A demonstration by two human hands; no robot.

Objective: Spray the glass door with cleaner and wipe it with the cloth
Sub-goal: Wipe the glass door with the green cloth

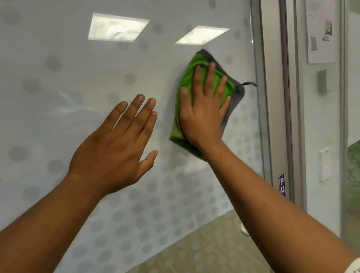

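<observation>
Green cloth (201, 79) under right hand (203, 111), glass door (50, 85)

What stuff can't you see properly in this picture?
- Spray cleaner: nowhere in the head view.
- Purple sticker on the door frame: only "PU" shows; the right arm covers the rest.
- Paper notice: its writing is too small and blurred to read.
- Green cloth: the right hand pressing it on the glass door hides its middle.
- Left hand: touching the glass or not, can't tell.
</observation>
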